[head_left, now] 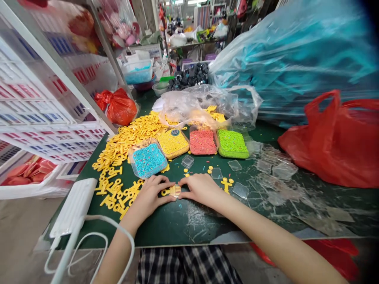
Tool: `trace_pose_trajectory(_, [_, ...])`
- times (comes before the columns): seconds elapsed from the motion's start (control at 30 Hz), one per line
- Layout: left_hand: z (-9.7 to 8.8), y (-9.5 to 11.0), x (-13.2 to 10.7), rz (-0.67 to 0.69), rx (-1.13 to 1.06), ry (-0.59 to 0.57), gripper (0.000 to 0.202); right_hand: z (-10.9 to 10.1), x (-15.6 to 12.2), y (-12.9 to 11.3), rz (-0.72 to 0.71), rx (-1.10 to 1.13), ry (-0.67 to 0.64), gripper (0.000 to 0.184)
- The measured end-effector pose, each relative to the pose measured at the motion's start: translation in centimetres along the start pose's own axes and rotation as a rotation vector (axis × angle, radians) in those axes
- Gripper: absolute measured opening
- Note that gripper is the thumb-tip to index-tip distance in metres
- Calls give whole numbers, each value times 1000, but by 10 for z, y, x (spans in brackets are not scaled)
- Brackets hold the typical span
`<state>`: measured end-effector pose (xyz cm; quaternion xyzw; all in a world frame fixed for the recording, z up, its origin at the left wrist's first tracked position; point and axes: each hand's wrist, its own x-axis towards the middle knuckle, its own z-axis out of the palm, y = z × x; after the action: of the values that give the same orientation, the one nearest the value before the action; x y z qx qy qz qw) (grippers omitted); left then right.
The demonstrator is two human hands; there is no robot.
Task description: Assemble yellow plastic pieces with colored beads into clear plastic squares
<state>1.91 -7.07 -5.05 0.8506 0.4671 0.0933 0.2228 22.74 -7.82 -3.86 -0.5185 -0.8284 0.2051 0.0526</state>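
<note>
The left hand (151, 194) is partly curled, its thumb and forefinger separated by only a narrow gap and set against the left part of a small yellow piece (175, 191). The right hand (199, 190) meets it from the opposite side, thumb below and fingers above, pinching the right end; its remaining fingers fold inward, largely hidden. The small yellow piece thus lies directly between the two sets of fingertips, low over the green tabletop (195, 225), with a yellow ring (165, 192) showing just beside it, within the curve of the left hand. Whether the piece rests on the surface or is slightly raised, I cannot tell. Beyond the left hand, near its knuckles, are blue beads (149, 160) in a shallow clear container (135, 167); yellow beads (171, 145), coral beads (203, 142) and green beads (233, 143) continue the row to the right. A broad spread of loose yellow parts (133, 138) covers the far left of the tabletop and reaches down beside the left wrist. To the right of the right hand lie a few joined yellow parts (227, 183) and a clear square case (241, 190).
</note>
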Motion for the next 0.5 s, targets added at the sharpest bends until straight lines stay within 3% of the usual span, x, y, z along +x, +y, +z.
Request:
trace_pose_trajectory(0.13, [-10, 6, 5, 42, -23, -45, 33, 0, -4, 8, -133, -101, 135, 39])
trace_pose_trajectory(0.27, [-38, 36, 25, 38, 54, -126, 32, -15, -3, 31, -45, -156, 528, 36])
trace_pose_trajectory(0.37, [-71, 71, 70, 176, 40, -218, 31, -32, -2, 53, 182, -165, 760, 40])
trace_pose_trajectory(0.43, [-93, 92, 114, 225, 62, -111, 34, -40, -3, 65, 330, -165, 810, 40])
trace_pose_trajectory(0.5, [-108, 106, 159, 240, 87, 96, 39, -45, -3, 72, 414, -160, 788, 39])
